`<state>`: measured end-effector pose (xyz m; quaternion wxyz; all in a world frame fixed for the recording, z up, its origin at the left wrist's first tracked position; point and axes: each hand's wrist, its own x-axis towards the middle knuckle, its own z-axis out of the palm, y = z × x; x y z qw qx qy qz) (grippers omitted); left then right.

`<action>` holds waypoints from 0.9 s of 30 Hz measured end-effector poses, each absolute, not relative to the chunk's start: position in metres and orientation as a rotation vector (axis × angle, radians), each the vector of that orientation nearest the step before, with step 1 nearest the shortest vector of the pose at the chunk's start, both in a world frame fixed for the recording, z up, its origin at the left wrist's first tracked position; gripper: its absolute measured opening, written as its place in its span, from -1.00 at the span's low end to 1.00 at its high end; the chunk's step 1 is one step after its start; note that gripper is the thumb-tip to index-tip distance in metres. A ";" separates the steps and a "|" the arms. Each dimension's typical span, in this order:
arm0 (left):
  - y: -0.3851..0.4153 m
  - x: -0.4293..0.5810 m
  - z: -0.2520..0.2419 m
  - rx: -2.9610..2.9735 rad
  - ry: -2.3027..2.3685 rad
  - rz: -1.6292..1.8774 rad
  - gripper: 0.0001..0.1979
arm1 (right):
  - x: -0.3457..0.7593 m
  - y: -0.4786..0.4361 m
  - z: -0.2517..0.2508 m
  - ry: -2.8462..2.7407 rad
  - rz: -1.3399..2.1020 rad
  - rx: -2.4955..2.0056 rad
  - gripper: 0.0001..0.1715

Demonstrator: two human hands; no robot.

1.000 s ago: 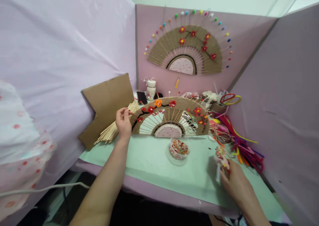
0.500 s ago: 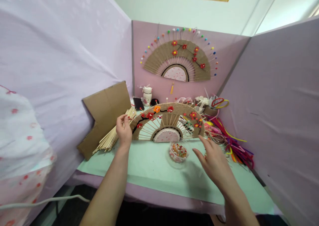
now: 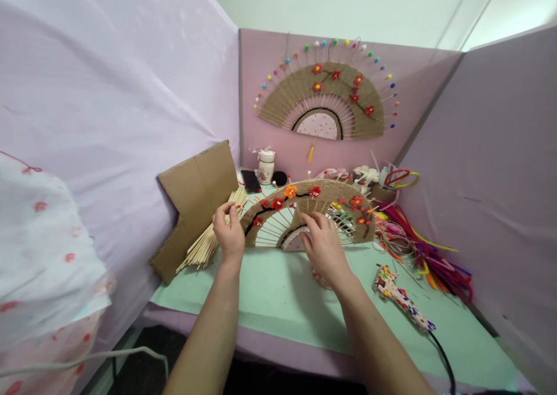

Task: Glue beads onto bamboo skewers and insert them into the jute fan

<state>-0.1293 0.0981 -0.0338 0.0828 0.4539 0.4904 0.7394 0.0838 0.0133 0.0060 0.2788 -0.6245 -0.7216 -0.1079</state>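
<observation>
A brown twine-wrapped fan (image 3: 342, 189) on thin sticks stands on the table, with red and orange flowers and bead-tipped ends. At its left edge my left hand (image 3: 230, 232) is closed in a pinch; what lies between its fingertips is too small to make out. My right hand (image 3: 325, 247) reaches across the fan's lower middle, thumb and fingers apart, holding nothing that I can see. Whether it touches the fan, I cannot tell. Beneath it, a small bowl of beads (image 3: 319, 279) is mostly hidden.
Bamboo sticks (image 3: 204, 247) lie left beside a folded cardboard sheet (image 3: 198, 192). A patterned glue gun (image 3: 402, 299) with a black cord rests on the right, near colourful pipe cleaners (image 3: 439, 256). Behind hangs a finished-looking fan (image 3: 287, 96); a white jar (image 3: 266, 166) stands below.
My right hand has moved left from beside the bead bowl to the front of the fan, covering the bowl. My left hand stays at the fan's left edge. The view has shifted, revealing the glue gun.
</observation>
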 end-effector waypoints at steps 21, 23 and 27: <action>0.094 -0.126 -0.031 1.341 1.464 2.147 -0.82 | 0.080 0.032 -0.013 -1.878 -0.281 -1.679 -0.50; 0.093 -0.126 -0.030 1.347 1.473 2.153 -0.83 | 0.079 0.032 -0.014 -1.873 -0.278 -1.675 -0.49; 0.092 -0.126 -0.029 1.367 1.502 2.168 -0.84 | 0.078 0.032 -0.015 -1.859 -0.272 -1.675 -0.49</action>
